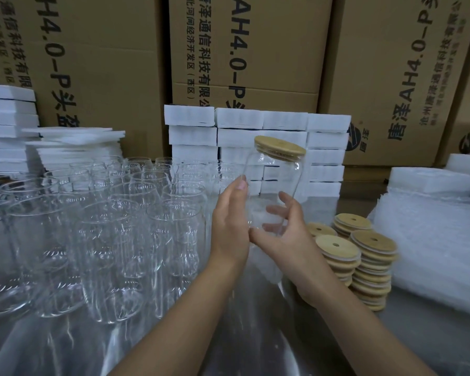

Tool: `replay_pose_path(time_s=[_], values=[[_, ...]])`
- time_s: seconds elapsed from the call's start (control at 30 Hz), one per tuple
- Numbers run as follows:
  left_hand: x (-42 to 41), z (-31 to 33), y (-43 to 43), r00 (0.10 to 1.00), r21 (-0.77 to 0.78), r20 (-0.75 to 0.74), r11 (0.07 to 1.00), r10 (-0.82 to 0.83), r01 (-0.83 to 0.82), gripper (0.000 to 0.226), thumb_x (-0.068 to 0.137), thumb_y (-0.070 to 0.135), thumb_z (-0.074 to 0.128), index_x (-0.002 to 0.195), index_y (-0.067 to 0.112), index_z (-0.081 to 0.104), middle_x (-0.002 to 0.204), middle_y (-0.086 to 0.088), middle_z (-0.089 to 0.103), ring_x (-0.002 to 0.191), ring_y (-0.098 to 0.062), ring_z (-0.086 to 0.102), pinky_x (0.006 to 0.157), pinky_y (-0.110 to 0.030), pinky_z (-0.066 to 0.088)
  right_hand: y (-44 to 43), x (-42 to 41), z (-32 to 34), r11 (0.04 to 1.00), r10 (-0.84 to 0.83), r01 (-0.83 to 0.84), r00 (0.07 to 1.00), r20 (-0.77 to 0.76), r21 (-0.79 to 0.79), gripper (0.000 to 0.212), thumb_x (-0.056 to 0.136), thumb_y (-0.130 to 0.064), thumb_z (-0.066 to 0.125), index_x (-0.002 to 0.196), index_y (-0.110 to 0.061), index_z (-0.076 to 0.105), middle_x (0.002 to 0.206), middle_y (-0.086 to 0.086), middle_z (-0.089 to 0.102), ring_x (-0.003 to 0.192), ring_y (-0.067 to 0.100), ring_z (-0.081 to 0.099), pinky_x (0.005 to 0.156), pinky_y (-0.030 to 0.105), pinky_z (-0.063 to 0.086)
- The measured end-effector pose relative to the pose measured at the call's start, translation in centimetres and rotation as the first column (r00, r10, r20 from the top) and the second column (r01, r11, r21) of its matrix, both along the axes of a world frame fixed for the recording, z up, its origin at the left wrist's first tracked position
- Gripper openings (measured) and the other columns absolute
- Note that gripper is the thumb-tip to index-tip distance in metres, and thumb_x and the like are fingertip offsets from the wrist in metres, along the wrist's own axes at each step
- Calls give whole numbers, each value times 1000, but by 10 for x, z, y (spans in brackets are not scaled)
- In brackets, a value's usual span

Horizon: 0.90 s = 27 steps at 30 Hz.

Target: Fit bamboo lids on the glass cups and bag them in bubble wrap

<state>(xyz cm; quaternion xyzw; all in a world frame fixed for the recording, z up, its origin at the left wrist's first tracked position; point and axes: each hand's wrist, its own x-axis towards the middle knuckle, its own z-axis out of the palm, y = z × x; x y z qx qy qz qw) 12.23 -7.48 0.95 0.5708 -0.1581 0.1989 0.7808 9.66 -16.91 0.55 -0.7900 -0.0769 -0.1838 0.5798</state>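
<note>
A clear glass cup [274,175] with a bamboo lid [280,148] on its mouth is held up above the table, tilted slightly left. My right hand [282,240] grips its lower part, fingers curled round the base. My left hand [231,221] lies flat against the cup's left side with straight fingers. Several stacks of bamboo lids [364,256] with centre holes stand just right of my right hand. Many bare glass cups [114,218] crowd the table to the left. A pile of bubble wrap bags [440,240] lies at the right.
White foam boxes [258,137] are stacked behind the held cup, with more foam sheets [65,147] at the back left. Large printed cardboard cartons [250,50] form a wall behind. The metal table [255,335] shows under my forearms.
</note>
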Motion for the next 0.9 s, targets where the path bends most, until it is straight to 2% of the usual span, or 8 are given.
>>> replay_pose_path(time_s=[0.17,0.27,0.33,0.47,0.6,0.7,0.8,0.9], values=[[-4,0,0,995,-48,92,999,28,-23,50,76,58,44,112,30,65,123,9,66,121,2,55,100,-18,43,-1,0,1,985,-134,118,983,124,126,74,62,-47,83,117,-34,37,115,-17,55,101,0,57,86,31,53],[-7,1,1,976,-39,156,989,150,-146,31,84,42,47,108,36,65,115,14,68,114,0,58,93,-21,48,2,-1,1,975,-159,125,971,180,186,83,51,-60,78,119,-31,40,115,-15,56,102,-1,58,87,32,53],[-8,2,-1,969,26,154,979,195,-201,24,84,40,46,102,45,61,114,18,62,116,-3,52,89,-18,42,2,-2,1,968,-176,128,959,221,216,91,46,-64,74,123,-29,39,118,-15,55,102,-4,57,85,23,51],[-6,-2,-6,980,193,46,961,195,-200,31,91,45,44,122,41,45,127,21,43,127,-2,29,106,-25,26,1,-2,1,959,-194,119,937,292,256,84,50,-59,74,121,-31,38,118,-17,52,102,-9,54,77,7,45],[-2,-3,-7,984,175,-107,977,141,-121,36,98,40,44,132,25,43,110,11,53,94,0,55,84,-26,44,1,-1,1,954,-227,145,920,318,262,68,52,-58,73,107,-41,37,118,-17,51,107,-2,53,90,22,45],[-5,0,-8,978,117,-138,983,155,-140,9,100,30,43,102,29,52,85,3,56,55,-5,55,63,-32,47,1,-1,2,956,-229,149,916,328,253,65,53,-58,72,106,-42,37,119,-16,50,107,-4,51,93,23,44],[-6,0,-7,969,100,-111,973,220,-209,18,97,17,46,89,31,54,72,-1,52,59,-19,49,62,-34,44,2,-2,2,957,-253,182,906,341,226,73,52,-60,71,112,-38,36,121,-12,49,113,3,48,98,28,43],[-6,3,-4,967,57,-83,970,242,-238,24,92,7,49,87,30,57,73,-5,51,62,-20,48,62,-35,41,2,-2,2,955,-267,201,899,346,217,73,50,-61,70,110,-40,35,119,-12,48,117,10,46,99,30,41]])
